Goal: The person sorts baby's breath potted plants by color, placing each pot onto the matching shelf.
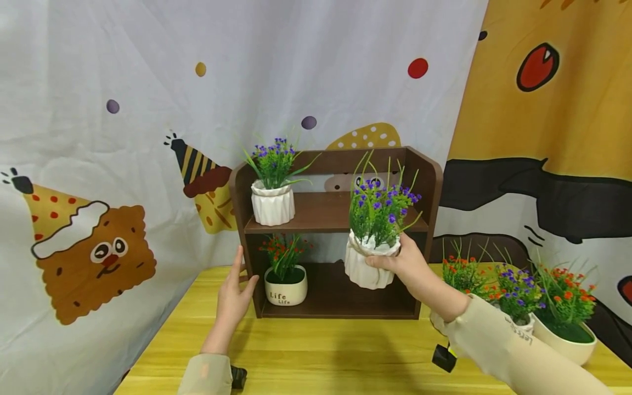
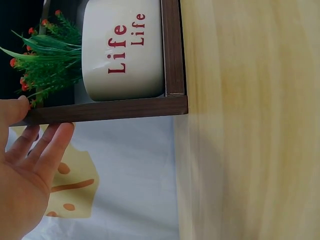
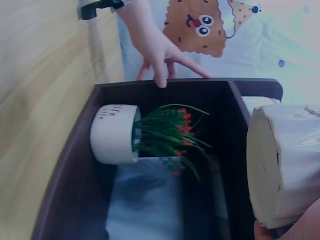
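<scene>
My right hand (image 1: pixel 407 266) grips a white ruffled flowerpot (image 1: pixel 371 262) with a purple-flowered artificial plant (image 1: pixel 380 206), raised in front of the brown two-tier shelf (image 1: pixel 340 314). In the right wrist view the pot's pale underside (image 3: pixel 265 167) shows. My left hand (image 1: pixel 234 299) rests at the shelf's left side panel (image 2: pixel 107 110), fingers straight along its outer side and thumb by its front edge. A similar white pot (image 1: pixel 273 204) of purple flowers stands on the upper tier at left. Below it is a cream "Life" pot (image 1: pixel 286 286) with red flowers.
On the yellow wood-grain table (image 1: pixel 296 348), several more potted flowers stand at right, including a purple-flowered plant (image 1: pixel 518 291) and a red-flowered one (image 1: pixel 568 299). My right forearm partly covers their pots. A cartoon-print curtain (image 1: pixel 148 82) hangs behind the shelf.
</scene>
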Motion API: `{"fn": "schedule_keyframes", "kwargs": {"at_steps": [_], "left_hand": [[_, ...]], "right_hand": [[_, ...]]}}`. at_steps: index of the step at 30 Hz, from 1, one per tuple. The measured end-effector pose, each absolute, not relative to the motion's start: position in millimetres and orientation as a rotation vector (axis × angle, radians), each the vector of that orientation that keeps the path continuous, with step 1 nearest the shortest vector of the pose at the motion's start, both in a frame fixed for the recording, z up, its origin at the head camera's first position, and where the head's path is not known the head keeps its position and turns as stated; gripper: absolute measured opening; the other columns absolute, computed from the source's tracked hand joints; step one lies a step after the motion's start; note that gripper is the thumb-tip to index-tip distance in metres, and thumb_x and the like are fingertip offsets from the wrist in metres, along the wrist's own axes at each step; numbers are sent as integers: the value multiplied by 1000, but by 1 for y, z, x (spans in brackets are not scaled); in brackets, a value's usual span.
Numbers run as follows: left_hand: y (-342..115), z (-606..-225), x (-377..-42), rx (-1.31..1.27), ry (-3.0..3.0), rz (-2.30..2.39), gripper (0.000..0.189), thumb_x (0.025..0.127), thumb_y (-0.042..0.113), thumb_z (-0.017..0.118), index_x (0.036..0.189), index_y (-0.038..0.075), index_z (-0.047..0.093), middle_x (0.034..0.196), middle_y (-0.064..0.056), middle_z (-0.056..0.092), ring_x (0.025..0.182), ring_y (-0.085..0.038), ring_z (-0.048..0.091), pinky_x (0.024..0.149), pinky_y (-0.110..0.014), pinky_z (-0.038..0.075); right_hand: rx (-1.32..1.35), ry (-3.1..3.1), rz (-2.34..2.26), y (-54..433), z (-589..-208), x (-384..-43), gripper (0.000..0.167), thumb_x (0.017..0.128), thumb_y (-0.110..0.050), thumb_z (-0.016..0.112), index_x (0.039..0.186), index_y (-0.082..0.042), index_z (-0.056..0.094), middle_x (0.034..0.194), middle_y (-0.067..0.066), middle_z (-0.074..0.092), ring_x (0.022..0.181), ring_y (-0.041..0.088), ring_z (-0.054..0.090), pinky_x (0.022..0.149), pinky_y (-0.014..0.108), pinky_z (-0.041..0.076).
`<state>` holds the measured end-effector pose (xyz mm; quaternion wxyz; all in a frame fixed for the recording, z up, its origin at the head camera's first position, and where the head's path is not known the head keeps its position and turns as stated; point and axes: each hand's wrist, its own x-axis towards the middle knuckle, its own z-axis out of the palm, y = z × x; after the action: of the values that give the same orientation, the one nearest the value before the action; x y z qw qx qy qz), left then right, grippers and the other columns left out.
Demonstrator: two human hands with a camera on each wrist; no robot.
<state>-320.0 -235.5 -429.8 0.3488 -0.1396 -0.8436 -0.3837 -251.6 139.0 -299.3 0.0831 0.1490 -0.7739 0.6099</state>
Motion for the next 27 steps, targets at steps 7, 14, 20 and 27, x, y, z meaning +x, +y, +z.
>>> {"fn": "schedule_keyframes", "kwargs": {"at_steps": [7,14,20,27], "left_hand": [[-236,-428,-320,-361,-2192,-1002,89,88,2,70,156,27,20,120,-29,58,88,-41,66,71,-56,54],[-236,-428,-318,-370,-2189,-1004,89,88,1,70,156,27,21,120,-30,58,88,-41,66,69,-55,55],[-237,-429,-319,-379,-2171,-971,89,87,2,72,156,25,22,119,-29,59,87,-40,67,69,-53,55],[-237,-432,-321,-381,-2157,-948,90,86,2,73,156,26,22,118,-27,60,86,-39,67,68,-53,55]], "right_hand": [[460,-2281,1798,138,-279,-255,74,79,-13,75,141,1,38,129,19,53,110,24,54,92,37,47],[446,-2271,1818,138,-258,-263,71,83,-16,72,142,-1,37,128,17,51,106,19,52,92,34,45],[488,-2248,1859,138,-241,-272,70,85,-18,71,145,-4,36,127,12,52,104,18,54,87,31,48],[476,-2267,1841,134,-231,-284,72,85,-20,72,146,-7,36,129,13,53,103,19,56,81,32,51]]}}
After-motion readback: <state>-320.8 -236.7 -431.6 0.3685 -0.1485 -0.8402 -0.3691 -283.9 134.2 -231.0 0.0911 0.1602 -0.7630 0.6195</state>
